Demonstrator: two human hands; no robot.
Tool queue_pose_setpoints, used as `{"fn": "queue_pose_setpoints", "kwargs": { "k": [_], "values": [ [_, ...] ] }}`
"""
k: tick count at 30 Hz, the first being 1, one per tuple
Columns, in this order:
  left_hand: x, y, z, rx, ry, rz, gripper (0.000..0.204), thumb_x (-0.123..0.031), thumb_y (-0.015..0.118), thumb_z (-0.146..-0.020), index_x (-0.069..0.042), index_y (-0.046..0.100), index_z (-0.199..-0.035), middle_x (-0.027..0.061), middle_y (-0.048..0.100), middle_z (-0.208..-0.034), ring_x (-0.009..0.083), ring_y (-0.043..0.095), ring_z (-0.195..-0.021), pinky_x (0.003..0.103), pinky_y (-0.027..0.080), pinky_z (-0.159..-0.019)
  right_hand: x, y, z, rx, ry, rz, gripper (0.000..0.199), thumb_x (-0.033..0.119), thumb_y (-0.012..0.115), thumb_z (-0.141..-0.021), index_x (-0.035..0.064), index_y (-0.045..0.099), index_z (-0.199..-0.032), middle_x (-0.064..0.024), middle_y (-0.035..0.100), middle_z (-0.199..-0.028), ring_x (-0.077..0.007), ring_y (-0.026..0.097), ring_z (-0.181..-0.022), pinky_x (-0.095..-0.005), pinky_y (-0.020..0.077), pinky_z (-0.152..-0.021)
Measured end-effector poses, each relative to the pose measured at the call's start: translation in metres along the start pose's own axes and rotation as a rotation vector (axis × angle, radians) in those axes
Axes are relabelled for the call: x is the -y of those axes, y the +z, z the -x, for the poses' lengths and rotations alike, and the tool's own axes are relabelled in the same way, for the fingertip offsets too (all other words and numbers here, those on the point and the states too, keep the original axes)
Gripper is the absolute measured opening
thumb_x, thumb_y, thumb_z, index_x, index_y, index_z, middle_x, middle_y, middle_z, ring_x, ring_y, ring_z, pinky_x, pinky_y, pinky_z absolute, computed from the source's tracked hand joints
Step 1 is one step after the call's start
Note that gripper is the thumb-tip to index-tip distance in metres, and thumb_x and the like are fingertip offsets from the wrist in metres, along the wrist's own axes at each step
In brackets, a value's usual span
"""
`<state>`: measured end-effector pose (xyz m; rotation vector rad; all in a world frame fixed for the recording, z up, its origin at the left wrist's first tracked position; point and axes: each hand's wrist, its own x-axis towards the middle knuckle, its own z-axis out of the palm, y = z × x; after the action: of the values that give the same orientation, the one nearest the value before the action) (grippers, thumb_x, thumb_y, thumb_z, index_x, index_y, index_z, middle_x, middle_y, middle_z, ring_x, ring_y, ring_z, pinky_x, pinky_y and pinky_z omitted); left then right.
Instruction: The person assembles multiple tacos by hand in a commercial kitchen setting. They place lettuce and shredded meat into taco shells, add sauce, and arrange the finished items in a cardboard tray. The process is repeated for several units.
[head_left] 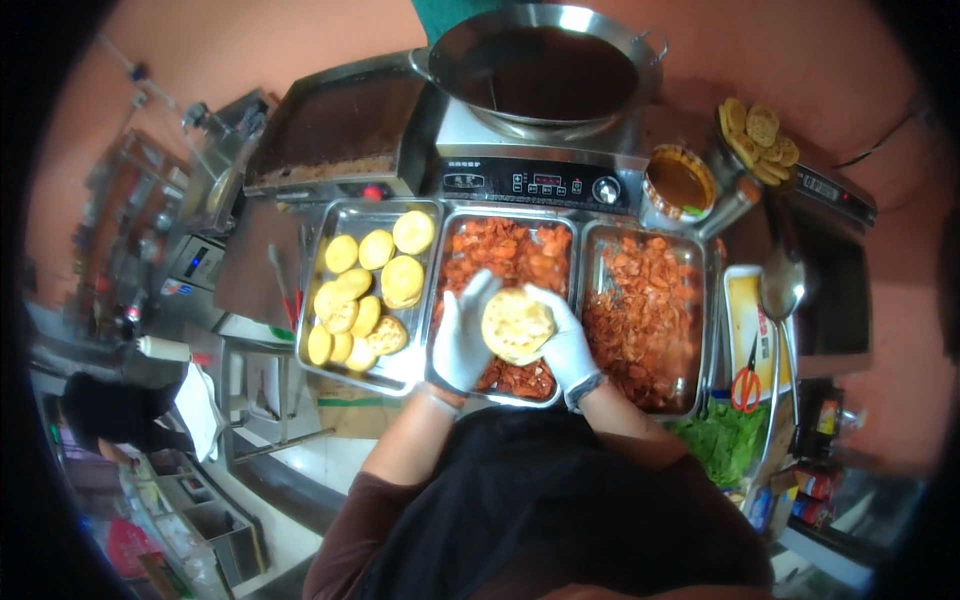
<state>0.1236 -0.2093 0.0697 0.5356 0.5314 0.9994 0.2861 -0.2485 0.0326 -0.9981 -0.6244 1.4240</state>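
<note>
A round, pale-yellow flatbread (516, 326) with lightly browned patches is held up over the middle metal tray (566, 268). My right hand (570, 350), in a white glove, grips it by its right edge. On its other side my left hand (462, 338), also gloved in white, is open with fingers stretched upward, close beside the bread. Whether the left palm touches the bread is hard to tell. Beneath both hands, the middle tray holds reddish-brown chopped meat (510, 245). More flatbreads (375, 249) lie loosely piled in the left metal tray (432, 300).
Right of the hands stands a tray (700, 330) of reddish meat pieces. A wide pan (440, 62) of dark liquid sits on an induction cooker (540, 185) behind. Nearby are a sauce pot (680, 183), ladle (783, 287), orange-handled scissors (746, 390) and green leaves (735, 440).
</note>
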Motion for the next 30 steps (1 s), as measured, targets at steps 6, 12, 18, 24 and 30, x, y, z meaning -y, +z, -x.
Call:
{"fn": "queue_pose_setpoints", "kwargs": {
  "k": [6,12,18,24,30],
  "values": [
    [0.024,0.015,-0.007,0.032,-0.292,0.600,0.072,-0.064,0.040,-0.102,-0.014,0.040,-0.155,0.0152,0.049,-0.153,0.0361,0.048,-0.139,0.053,0.037,-0.117,0.060,-0.005,0.001,0.092,-0.863,1.221,0.036,0.013,0.073,-0.079,0.0103,0.072,-0.115,-0.0114,0.063,-0.121,-0.0317,0.063,-0.110,-0.0422,0.0525,-0.095],
    [0.028,0.038,-0.008,0.002,-0.318,0.501,0.061,-0.055,0.044,-0.104,-0.013,0.049,-0.148,0.0186,0.055,-0.142,0.0361,0.057,-0.127,0.055,0.047,-0.107,0.055,-0.030,0.005,0.223,-0.907,1.270,0.033,0.017,0.071,-0.081,0.0108,0.074,-0.113,-0.0052,0.071,-0.099,-0.0242,0.069,-0.085,-0.0365,0.0568,-0.073],
    [0.042,0.040,-0.019,-0.036,-0.433,0.492,0.043,-0.039,0.056,-0.104,-0.008,0.060,-0.134,0.0166,0.065,-0.127,0.0305,0.065,-0.116,0.046,0.057,-0.097,0.068,-0.029,0.001,0.114,-0.908,1.177,0.031,0.017,0.072,-0.080,0.0116,0.075,-0.111,-0.0076,0.073,-0.099,-0.0247,0.070,-0.080,-0.0356,0.0574,-0.068],
    [0.053,0.063,-0.042,0.008,-0.504,0.433,0.039,-0.040,0.056,-0.104,-0.009,0.063,-0.126,0.0146,0.067,-0.121,0.0278,0.068,-0.110,0.042,0.059,-0.092,0.066,-0.054,-0.002,-0.043,-0.727,1.158,0.031,0.016,0.072,-0.083,0.0110,0.075,-0.113,-0.0088,0.075,-0.100,-0.0256,0.072,-0.082,-0.0341,0.0588,-0.073],
    [0.078,0.075,-0.072,0.051,-0.600,0.410,0.048,-0.050,0.054,-0.103,-0.009,0.064,-0.125,0.0149,0.067,-0.121,0.0279,0.067,-0.110,0.042,0.058,-0.093,0.085,-0.092,-0.010,0.035,-0.772,1.191,0.028,0.013,0.070,-0.088,0.0078,0.075,-0.115,-0.0103,0.076,-0.103,-0.0244,0.074,-0.089,-0.0334,0.0600,-0.079]
  ]
}}
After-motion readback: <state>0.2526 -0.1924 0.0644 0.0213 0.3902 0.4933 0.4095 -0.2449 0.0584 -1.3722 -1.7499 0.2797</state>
